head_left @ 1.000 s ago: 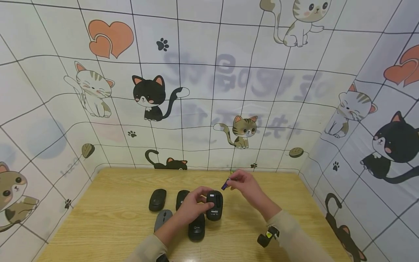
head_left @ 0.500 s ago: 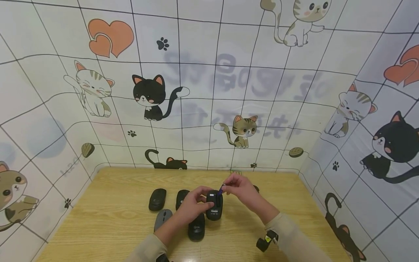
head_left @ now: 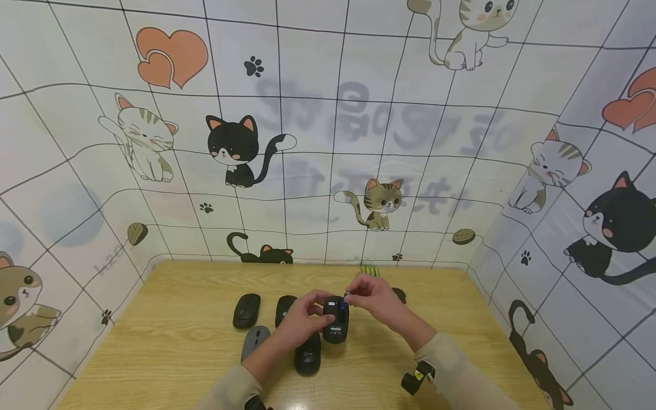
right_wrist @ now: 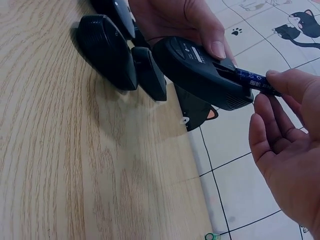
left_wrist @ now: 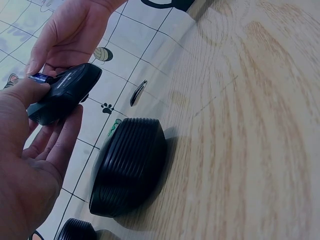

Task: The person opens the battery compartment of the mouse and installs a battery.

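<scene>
A black computer mouse [head_left: 335,335] is held off the table with its underside facing up and its battery slot uncovered. My left hand [head_left: 301,319] grips it from the left side, thumb on the underside and fingers below. Between thumb and fingertips my right hand [head_left: 378,297] pinches a blue-purple battery [right_wrist: 254,81]. One end of that battery lies in the slot of the mouse, while the other end sticks out, tilted, in the right wrist view. Part of the slot is hidden by the left thumb.
Several other mice stand on the wooden table [head_left: 169,353]: black ones [head_left: 247,311] and a grey one [head_left: 255,343] to the left, another black mouse [head_left: 307,356] in front. Green batteries [head_left: 370,271] lie at the back edge. A small dark piece [head_left: 399,295] sits behind my right hand.
My right hand has moved left and slightly down, bringing the battery from beside the mouse into its slot. The left hand and the mouse have stayed nearly still.
</scene>
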